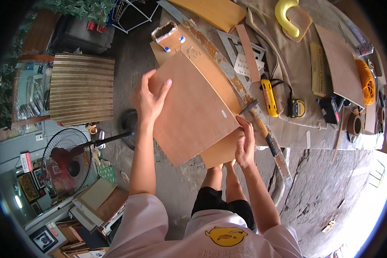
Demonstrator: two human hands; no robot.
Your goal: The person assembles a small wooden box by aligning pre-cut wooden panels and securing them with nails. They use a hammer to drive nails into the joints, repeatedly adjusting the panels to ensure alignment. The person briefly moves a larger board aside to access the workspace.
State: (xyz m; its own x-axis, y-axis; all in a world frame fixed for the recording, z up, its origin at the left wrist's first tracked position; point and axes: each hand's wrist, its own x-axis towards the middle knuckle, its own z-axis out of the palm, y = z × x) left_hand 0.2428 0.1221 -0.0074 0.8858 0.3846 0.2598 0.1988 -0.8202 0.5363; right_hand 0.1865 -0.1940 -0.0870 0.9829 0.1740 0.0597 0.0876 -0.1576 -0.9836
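Note:
A thin brown wooden board (189, 107) is tilted in front of me, held up by both hands. My left hand (152, 98) is closed on its left edge, the thumb lying on the upper face. At the right corner my right hand (246, 145) grips the board, with some fingers hidden behind it. Beneath lies a lighter tan board (221, 151), partly covered. Just beyond my right hand, a hammer (262, 124) rests along a long, worn metal straightedge (210, 49). A small torn carton (165, 38) sits past the board's far corner, near some scattered small bits.
On the cloth-covered table at right are a yellow utility knife (269, 98), a tape measure (296, 107), a metal square (230, 46), a brown panel (337, 69) and orange cord (365, 81). A fan (69, 159) stands at left, near stacked boards (101, 198).

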